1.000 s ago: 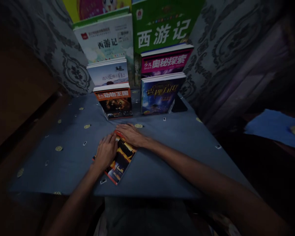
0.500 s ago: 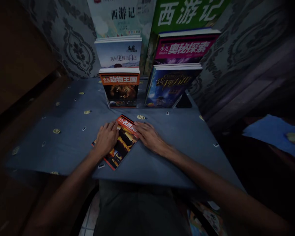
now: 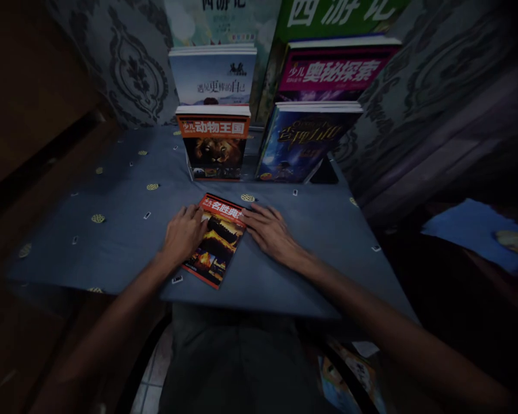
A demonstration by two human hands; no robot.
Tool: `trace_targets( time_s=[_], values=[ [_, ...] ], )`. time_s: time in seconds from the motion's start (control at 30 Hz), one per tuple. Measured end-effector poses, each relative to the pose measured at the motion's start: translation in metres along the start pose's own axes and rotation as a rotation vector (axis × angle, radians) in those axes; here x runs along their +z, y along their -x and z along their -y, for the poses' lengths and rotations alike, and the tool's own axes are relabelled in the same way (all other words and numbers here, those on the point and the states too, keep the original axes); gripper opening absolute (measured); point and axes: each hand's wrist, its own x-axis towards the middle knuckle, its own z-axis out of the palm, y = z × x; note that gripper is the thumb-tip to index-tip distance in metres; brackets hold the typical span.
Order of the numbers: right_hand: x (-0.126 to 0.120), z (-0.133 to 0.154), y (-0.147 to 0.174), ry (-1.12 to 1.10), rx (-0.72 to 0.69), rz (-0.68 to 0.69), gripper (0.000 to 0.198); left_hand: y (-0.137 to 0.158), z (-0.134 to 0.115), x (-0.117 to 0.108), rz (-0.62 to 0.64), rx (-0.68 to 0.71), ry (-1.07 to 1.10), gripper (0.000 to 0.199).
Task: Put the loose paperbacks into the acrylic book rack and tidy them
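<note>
A paperback book [image 3: 222, 233] with a red title band and photographs of buildings on its cover lies flat on the cloth-covered table [image 3: 125, 247], slightly turned. My left hand [image 3: 183, 233] grips its left edge, with the thumb on the cover and the other fingers curled along the side; part of that edge is hidden. At the upper right corner, my right hand [image 3: 274, 233] holds the book with its fingers close together over the edge. The hidden undersides of both hands cannot be seen.
Behind the book stand upright books in rows: one with a lion cover [image 3: 218, 149], a dark blue one [image 3: 306, 144], a pale blue one [image 3: 216, 75], a magenta one [image 3: 332, 75] and a green one [image 3: 349, 14]. Another colourful book [image 3: 349, 374] is low beside the chair.
The book has turned on the table so it lies straighter, its lower end swinging right. Both hands stay on its edges. The camera view has tilted a little downward.
</note>
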Motion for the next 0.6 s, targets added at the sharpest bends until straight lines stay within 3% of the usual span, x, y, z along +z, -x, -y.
trace_targets(
  time_s=[0.23,0.43,0.6],
  values=[
    [-0.002,0.041,0.026,-0.118,-0.115,-0.005,0.046,0.000,-0.002,-0.002,0.036,-0.006,-0.040,0.035],
    [0.003,0.090,0.054,-0.273,-0.352,0.010,0.043,0.001,-0.002,0.000,0.020,-0.010,-0.017,0.037],
    [0.001,0.095,0.047,-0.352,-0.431,0.026,0.038,0.002,0.000,0.002,-0.005,0.011,-0.036,0.040]
  ],
)
